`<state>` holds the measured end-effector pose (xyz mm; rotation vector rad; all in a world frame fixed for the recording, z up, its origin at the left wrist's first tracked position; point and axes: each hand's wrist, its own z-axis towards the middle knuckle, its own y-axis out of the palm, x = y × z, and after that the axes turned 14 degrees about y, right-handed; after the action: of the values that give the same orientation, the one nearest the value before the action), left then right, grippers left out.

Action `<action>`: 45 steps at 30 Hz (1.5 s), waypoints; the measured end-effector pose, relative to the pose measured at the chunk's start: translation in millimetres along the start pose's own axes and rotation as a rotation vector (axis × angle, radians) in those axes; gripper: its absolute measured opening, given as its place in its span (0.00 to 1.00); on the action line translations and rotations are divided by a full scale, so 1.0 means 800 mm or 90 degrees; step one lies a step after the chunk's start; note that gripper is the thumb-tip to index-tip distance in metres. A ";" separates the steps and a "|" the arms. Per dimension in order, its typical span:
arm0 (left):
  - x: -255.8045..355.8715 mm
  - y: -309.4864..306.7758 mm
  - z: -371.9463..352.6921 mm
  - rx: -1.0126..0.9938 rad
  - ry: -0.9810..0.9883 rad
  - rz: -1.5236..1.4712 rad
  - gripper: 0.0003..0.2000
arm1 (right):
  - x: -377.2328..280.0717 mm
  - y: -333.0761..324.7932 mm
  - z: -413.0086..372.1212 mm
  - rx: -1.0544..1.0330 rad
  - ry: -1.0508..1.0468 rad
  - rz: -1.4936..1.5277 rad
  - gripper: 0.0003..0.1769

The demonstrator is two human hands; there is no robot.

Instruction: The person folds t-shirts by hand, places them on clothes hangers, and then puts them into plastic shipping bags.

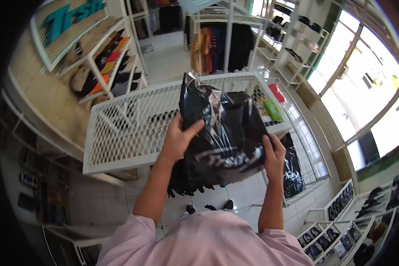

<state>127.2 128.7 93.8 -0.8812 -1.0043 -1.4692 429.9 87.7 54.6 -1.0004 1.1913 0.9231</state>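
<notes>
A glossy black plastic bag (221, 126) with pale lettering near its lower edge is held up in front of me, above the near edge of a white mesh-top table (124, 142). My left hand (177, 135) grips the bag's left side, its thumb lying across the front. At the opposite edge, my right hand (274, 150) pinches the bag's lower right side with the thumb in front. The fingers behind the bag are hidden. What the bag contains, if anything, cannot be seen.
On the table's right end lie a green packet (272, 110) and a red item (277, 93). Another black plastic bag (292, 173) hangs at the right. Shelves of caps (106, 66) stand left, clothes racks (221, 46) behind, and sandal racks (323, 239) at lower right.
</notes>
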 end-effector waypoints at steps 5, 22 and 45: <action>-0.009 -0.151 0.049 0.073 0.000 0.126 0.24 | -0.007 0.172 0.052 -0.067 -0.020 -0.027 0.20; -0.007 -0.161 -0.224 0.110 -0.193 0.510 0.31 | 0.040 0.228 -0.028 -0.113 -0.116 -0.327 0.29; -0.071 -0.381 -0.161 0.478 -0.052 0.984 0.20 | 0.054 0.317 0.125 -0.053 -0.235 -0.522 0.17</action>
<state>-167.7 42.9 -41.6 -0.7738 -0.5159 0.2516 225.2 261.4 -10.6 -1.1837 0.3600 0.4613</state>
